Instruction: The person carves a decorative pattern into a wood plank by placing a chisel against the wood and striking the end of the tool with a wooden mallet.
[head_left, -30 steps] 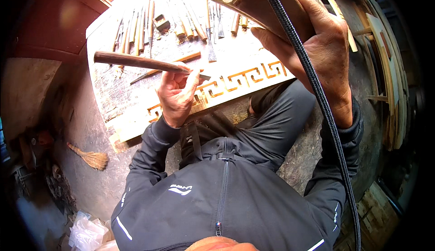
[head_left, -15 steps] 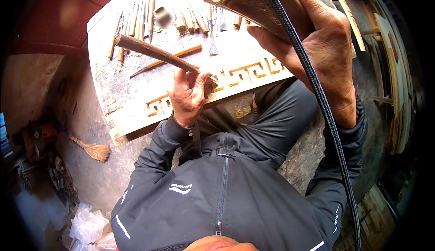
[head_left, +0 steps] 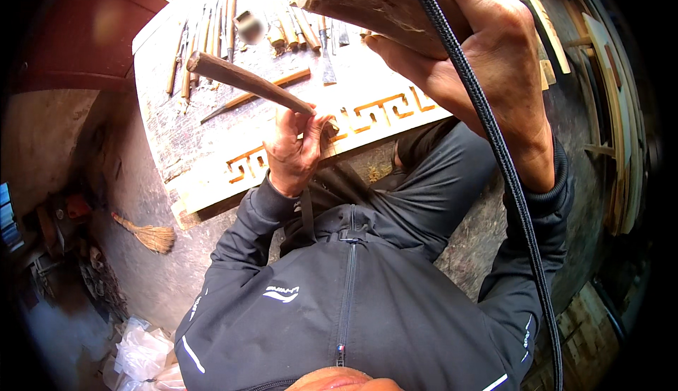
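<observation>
Along the near edge of the tabletop point(head_left: 164, 133), the left hand point(head_left: 293, 149) closes thumb and fingers round a slanting chisel point(head_left: 236, 76) at the carved board point(head_left: 367, 131) (pierced with angular cutouts), while the raised right hand point(head_left: 491, 66), fingers spread wide, grips a wooden block point(head_left: 381, 6).

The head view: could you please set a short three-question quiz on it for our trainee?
1. Multiple choice: what does the left hand hold?
A. A paintbrush
B. A tool with a dark wooden handle
C. A metal saw
2. True or false: the small broom lies on the grey floor, to the person's left.
3. Fill the gap: the brown block is gripped by the ____ hand.

Key: 1. B. 2. True. 3. Right: the right hand holds it, higher in the picture than the left hand.
</observation>
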`<state>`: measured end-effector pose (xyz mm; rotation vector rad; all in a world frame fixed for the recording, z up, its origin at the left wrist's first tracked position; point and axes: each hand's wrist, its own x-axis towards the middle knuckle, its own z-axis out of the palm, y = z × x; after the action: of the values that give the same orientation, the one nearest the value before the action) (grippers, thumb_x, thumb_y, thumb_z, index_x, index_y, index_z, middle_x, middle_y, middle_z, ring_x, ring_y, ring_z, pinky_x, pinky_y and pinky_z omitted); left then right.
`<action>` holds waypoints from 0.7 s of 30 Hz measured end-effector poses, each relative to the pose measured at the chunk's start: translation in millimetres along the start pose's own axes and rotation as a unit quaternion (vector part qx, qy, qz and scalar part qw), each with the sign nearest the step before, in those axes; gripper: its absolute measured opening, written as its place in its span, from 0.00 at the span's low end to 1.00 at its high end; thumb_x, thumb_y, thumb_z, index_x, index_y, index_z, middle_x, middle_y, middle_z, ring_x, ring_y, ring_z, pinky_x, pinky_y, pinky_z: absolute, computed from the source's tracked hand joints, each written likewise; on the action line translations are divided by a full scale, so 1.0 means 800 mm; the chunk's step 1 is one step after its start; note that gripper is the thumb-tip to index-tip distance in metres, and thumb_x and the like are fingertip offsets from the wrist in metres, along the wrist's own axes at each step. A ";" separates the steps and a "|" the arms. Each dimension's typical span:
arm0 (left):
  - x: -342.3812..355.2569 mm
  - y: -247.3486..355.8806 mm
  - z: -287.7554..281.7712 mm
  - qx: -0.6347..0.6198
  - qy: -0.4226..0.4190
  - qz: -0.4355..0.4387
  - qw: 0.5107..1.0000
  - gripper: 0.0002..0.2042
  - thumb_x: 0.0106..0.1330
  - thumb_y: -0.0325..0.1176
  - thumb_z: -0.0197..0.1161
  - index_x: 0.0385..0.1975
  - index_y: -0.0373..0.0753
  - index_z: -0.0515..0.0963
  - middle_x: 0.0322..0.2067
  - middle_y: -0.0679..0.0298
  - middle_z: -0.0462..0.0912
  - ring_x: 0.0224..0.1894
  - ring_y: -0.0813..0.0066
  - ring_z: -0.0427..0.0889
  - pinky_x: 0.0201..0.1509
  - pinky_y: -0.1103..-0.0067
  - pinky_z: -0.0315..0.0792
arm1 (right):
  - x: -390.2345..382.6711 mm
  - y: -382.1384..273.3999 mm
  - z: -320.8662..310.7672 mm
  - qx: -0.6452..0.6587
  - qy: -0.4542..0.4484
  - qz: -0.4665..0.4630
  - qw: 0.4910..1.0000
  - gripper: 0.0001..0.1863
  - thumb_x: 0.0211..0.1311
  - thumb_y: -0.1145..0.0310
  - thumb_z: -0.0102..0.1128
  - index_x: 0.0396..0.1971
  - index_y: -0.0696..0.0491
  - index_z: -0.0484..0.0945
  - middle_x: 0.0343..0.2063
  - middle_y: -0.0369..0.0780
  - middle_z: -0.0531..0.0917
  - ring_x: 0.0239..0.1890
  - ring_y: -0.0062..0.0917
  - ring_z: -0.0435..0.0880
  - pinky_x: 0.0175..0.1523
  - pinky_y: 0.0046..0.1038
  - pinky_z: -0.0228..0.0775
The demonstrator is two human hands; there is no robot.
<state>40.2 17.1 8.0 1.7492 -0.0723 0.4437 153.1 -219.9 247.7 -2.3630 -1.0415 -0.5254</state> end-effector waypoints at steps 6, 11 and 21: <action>0.010 0.014 0.000 0.105 -0.014 0.067 0.992 0.14 0.74 0.20 0.75 0.54 0.33 0.80 0.37 0.53 0.91 0.39 0.62 0.96 0.42 0.72 0.86 | 0.011 0.008 0.014 0.002 0.095 -0.093 0.991 0.33 0.55 0.59 0.87 0.57 0.63 0.88 0.38 0.52 0.91 0.41 0.42 0.93 0.52 0.40 0.84; 0.015 0.008 0.006 0.163 -0.024 0.142 0.976 0.12 0.74 0.22 0.75 0.52 0.35 0.81 0.36 0.55 0.89 0.34 0.58 0.92 0.38 0.68 0.83 | 0.032 0.004 0.008 0.069 0.056 -0.067 0.994 0.29 0.59 0.62 0.83 0.57 0.61 0.88 0.38 0.52 0.91 0.41 0.41 0.93 0.52 0.39 0.84; 0.012 0.016 -0.003 0.233 -0.048 0.166 0.957 0.10 0.79 0.23 0.72 0.54 0.32 0.80 0.35 0.56 0.94 0.36 0.70 0.96 0.38 0.75 0.87 | 0.042 -0.011 -0.001 0.028 0.049 -0.099 0.993 0.28 0.57 0.65 0.84 0.58 0.57 0.89 0.41 0.50 0.92 0.43 0.39 0.94 0.51 0.38 0.86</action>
<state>44.8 18.7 23.2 2.2340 -0.3603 0.6599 167.7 -195.9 268.6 -2.1740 -1.2368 -0.6679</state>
